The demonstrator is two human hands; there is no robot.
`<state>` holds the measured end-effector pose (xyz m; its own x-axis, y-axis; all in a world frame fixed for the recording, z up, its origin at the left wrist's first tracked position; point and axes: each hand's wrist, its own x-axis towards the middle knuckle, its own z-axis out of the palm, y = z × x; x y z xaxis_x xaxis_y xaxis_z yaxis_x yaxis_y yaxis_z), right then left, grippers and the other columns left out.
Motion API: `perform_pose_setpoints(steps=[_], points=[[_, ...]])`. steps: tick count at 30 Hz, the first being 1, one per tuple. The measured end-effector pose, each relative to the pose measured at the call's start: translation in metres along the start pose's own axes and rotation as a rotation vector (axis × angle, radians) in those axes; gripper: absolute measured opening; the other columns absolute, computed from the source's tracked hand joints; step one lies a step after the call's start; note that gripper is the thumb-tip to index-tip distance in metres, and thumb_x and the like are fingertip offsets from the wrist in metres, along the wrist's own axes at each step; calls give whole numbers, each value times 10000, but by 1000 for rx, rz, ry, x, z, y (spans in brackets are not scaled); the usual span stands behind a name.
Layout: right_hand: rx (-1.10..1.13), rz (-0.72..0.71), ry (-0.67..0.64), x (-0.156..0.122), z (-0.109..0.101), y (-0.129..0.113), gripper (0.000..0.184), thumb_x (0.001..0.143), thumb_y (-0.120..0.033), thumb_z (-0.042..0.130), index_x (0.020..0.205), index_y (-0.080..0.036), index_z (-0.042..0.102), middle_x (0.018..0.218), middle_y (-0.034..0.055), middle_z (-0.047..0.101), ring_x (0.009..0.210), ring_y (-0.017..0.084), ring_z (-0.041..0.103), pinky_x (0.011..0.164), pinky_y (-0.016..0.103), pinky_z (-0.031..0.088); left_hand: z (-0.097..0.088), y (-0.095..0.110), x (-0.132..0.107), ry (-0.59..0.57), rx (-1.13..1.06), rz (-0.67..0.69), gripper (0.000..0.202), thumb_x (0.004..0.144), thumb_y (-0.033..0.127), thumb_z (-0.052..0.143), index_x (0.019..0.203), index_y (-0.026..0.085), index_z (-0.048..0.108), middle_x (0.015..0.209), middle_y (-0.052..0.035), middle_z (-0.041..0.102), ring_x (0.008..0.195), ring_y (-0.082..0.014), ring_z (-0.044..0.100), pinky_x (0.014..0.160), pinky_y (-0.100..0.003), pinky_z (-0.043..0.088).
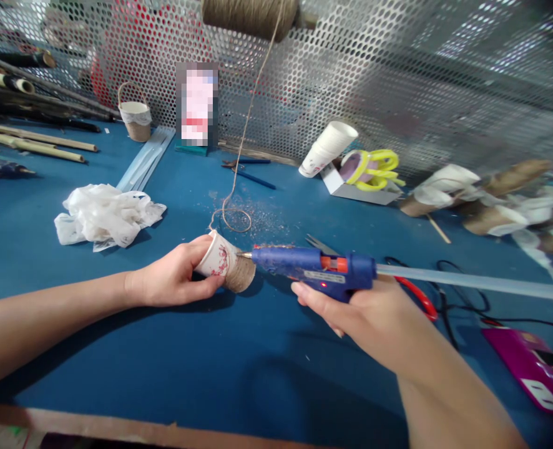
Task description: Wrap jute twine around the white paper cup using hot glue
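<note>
Free room is left along the near side of the flat blue tabletop (pixel 178 374). Farther in, passage is hindered — by a crumpled white filmy heap (pixel 110 218) at left, hanging brown twine (pixel 245 125) mid-table, a long translucent glue stick (pixel 473 280) at right.

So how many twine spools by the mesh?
1: the twine spool, top centre, cut off by the frame; its strand runs toward the cup in the left grip. Others may be out of frame.
</note>
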<state>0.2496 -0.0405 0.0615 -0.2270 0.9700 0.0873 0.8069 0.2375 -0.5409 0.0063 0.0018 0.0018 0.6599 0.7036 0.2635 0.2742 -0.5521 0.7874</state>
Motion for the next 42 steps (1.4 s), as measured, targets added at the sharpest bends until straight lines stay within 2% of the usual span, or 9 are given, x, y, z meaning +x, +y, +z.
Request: perform_pose_setpoints(steps=[3, 12, 22, 26, 28, 31, 34, 38, 42], points=[[72, 58, -71, 5, 0, 0, 334, 754, -416, 560, 473, -237, 541, 346, -49, 487, 392, 141, 529, 419, 264, 415, 0, 1, 0, 4, 6, -8, 130, 797, 185, 472, 870, 103, 541, 839, -58, 562, 763, -147, 523, 687, -244, 462], [185, 110, -112, 15, 1, -3, 243, 742, -370, 598, 546, -235, 551, 340, -69, 461, 321, 102, 424, 382, 258, 337, 0, 0, 0, 19, 40, 29, 80, 794, 175, 478, 813, 115, 527, 799, -40, 535, 738, -138, 505, 664, -236, 446], [417, 232, -153, 21, 4, 9, 262, 747, -468, 573, 668, -219, 548, 384, -64, 434, 376, 105, 429, 422, 249, 385, 0, 2, 0, 11, 33, 28, 67, 800, 167, 476, 803, 120, 523, 792, -39, 532, 731, -133, 501, 671, -237, 446], [337, 310, 68, 44, -3, 33, 317, 737, -514, 566, 692, -200, 552, 599, -7, 566, 570, 120, 536, 554, 246, 433, 1, 4, -1, 40, 51, 75, 62, 792, 164, 473, 747, 132, 501, 770, -40, 537, 740, -142, 498, 696, -258, 449], [237, 385, 151, 60, -6, 52, 332, 782, -509, 524, 735, -183, 559, 648, 6, 572, 563, 118, 526, 541, 256, 425, 2, 5, -1, 48, 47, 100, 92, 795, 166, 465, 712, 137, 495, 757, -44, 546, 754, -150, 501, 736, -278, 452], [80, 516, 176, 82, -7, 77, 328, 856, -439, 475, 809, -134, 587, 714, 30, 590, 612, 133, 557, 577, 288, 458, 4, 7, -2, 45, 56, 81, 65, 789, 167, 469, 740, 139, 501, 766, -46, 550, 731, -147, 506, 704, -273, 458], [-9, 595, 140, 97, -6, 92, 282, 875, -355, 500, 1055, -147, 563, 1011, 62, 603, 820, 157, 598, 707, 354, 502, 5, 9, -3, 39, 58, 70, 57, 789, 170, 467, 772, 133, 507, 796, -57, 554, 732, -148, 509, 696, -273, 463], [-94, 590, 126, 105, -9, 90, 278, 873, -331, 507, 1110, -194, 557, 1156, 68, 559, 961, 198, 571, 800, 387, 484, 4, 11, -3, 37, 48, 78, 65, 791, 177, 466, 774, 133, 510, 805, -62, 552, 746, -154, 514, 708, -278, 466], [-81, 490, 158, 102, -5, 58, 265, 876, -315, 503, 1105, -195, 562, 1202, 86, 537, 1017, 201, 545, 860, 418, 447, 2, 11, -3, 41, 54, 78, 61, 788, 168, 467, 766, 131, 511, 800, -64, 551, 755, -158, 509, 727, -285, 464]])
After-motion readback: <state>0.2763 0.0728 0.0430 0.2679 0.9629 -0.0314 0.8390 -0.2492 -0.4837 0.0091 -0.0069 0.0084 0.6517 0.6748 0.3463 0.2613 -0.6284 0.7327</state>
